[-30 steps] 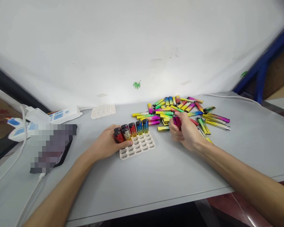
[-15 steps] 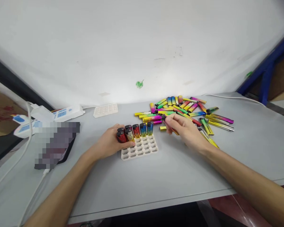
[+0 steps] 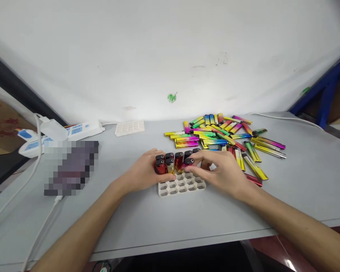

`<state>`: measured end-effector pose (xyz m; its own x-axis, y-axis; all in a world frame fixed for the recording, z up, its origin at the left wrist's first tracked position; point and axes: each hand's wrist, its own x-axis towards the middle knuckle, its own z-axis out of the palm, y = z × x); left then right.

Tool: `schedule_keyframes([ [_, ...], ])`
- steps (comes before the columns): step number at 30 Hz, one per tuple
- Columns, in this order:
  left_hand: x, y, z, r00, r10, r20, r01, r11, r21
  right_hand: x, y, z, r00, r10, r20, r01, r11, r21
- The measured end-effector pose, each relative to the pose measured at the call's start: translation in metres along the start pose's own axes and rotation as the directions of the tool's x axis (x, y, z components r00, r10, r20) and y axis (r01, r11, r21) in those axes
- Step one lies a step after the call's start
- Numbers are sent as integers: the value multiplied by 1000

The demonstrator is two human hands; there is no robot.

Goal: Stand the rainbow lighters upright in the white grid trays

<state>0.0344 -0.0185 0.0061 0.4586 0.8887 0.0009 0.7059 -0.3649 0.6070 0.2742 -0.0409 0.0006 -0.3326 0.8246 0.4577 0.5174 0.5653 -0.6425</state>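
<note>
A white tray with rows of oval holes lies on the table, and several lighters with black tops stand upright in its back rows. My left hand wraps round the left end of these lighters, thumb in front by a silver-gold lighter and a red lighter. Between the thumb and fingers of my right hand is a purple lighter, upright over the tray; its lower end is hard to see. My right fingers partly hide the lighters behind it.
A loose pile of shiny coloured lighters spreads behind and right of the tray. A second holed tray lies near the wall. To the left are a power strip, a blurred phone-like device and a white cable.
My right hand has moved left from beside the pile to the tray, carrying a lighter. My left hand stays around the standing lighters; the tray sits further right in view.
</note>
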Motion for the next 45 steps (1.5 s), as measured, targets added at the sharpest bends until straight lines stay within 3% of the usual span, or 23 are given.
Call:
schedule_keyframes([
  [4,0,2,1,1000,15,-1,-15,1000,-13,-2,3,3,999,-38,29,39,997,-63],
  [12,1,3,0,1000,18,4,-17,1000,-11,-2,1,7,995,-36,98,32,999,42],
  [18,0,2,0,1000,18,2,-18,1000,18,0,3,7,998,-65,-13,63,990,-130],
  [35,1,0,0,1000,-12,9,12,1000,-25,-4,4,21,999,-48,8,48,951,-305],
  [38,1,1,0,1000,-15,4,15,1000,-21,-2,3,13,997,-80,18,82,946,-314],
  [40,0,1,-1,1000,-23,-4,22,1000,-15,1,5,2,994,-93,-53,68,930,-362],
  [43,0,-2,-4,998,-56,-25,56,998,-1,7,14,-18,975,-67,-212,-44,877,-478],
  [45,0,-5,-7,995,-95,-39,95,995,12,11,23,-28,973,-12,-233,-122,823,-554],
])
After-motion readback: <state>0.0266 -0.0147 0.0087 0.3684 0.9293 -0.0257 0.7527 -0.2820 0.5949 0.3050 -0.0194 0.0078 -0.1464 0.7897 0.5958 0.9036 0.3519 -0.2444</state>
